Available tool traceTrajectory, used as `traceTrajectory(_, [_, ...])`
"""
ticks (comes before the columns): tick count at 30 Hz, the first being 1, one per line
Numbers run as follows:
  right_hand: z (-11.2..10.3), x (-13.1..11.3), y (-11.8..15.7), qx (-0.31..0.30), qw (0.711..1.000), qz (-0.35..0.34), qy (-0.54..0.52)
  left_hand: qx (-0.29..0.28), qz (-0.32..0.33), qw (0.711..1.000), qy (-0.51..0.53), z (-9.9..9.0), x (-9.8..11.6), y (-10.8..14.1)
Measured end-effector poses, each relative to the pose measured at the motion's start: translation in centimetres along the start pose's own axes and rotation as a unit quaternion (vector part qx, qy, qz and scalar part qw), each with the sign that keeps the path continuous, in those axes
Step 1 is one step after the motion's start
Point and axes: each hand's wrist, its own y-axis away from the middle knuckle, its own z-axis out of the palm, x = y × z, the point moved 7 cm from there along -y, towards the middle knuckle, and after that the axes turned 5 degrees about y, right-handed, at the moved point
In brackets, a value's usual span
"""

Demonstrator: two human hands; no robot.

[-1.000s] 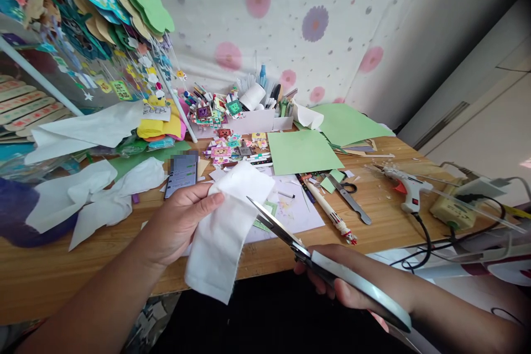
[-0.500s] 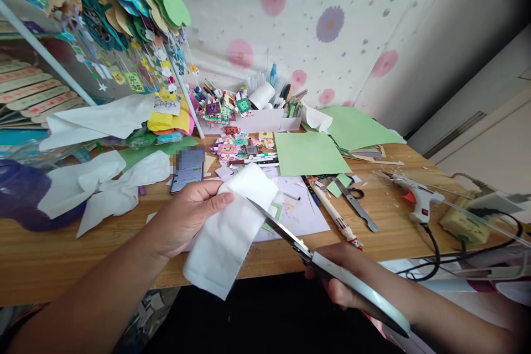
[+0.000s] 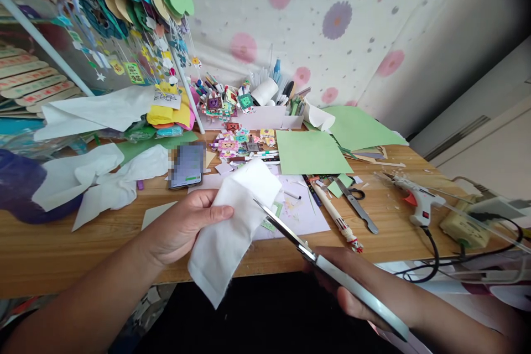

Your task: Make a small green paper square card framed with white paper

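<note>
Between thumb and fingers, my left hand (image 3: 186, 227) pinches a folded strip of white cloth (image 3: 226, 246) by its left side. The strip hangs over the front edge of the table. My right hand (image 3: 344, 279) is closed around the handles of a pair of large scissors (image 3: 307, 251) with pale grips. Their blades point up and left, and the tips lie at the cloth's right part, near its upper half. How far the blades are apart is hard to make out. Most of my right fingers are hidden behind the handle.
A wooden table (image 3: 124, 263) holds a phone (image 3: 187, 165), green paper sheets (image 3: 313, 152), a thick pen (image 3: 338, 215), a second pair of scissors (image 3: 359, 207) and other white cloth pieces (image 3: 112, 193). At right lie a glue gun (image 3: 417, 196) and a power strip (image 3: 464, 227) with cables.
The cloth has shifted and tilted slightly, its lower end swinging down. The scissors stay at its right side, still in my right hand. The view has moved a little.
</note>
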Motion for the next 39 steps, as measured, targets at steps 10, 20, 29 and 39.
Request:
traceTrajectory(10, [1.1, 0.1, 0.5, -0.060, 0.995, -0.010, -0.078, -0.012, 0.013, 0.999, 0.029, -0.2, 0.5, 0.1])
traceTrajectory(20, [1.6, -0.1, 0.0, -0.039, 0.993, -0.025, -0.110, -0.016, -0.003, 0.998, -0.053, -0.1, 0.0, -0.1])
traceTrajectory(29, [1.4, -1.0, -0.8, -0.016, 0.995, -0.061, -0.083, -0.050, -0.043, 0.990, -0.127, 1.0, -0.7, 0.2])
traceTrajectory(39, [0.9, -1.6, -1.4, 0.020, 0.999, -0.035, -0.033, -0.083, -0.032, 0.991, -0.097, 2.4, -0.3, 0.5])
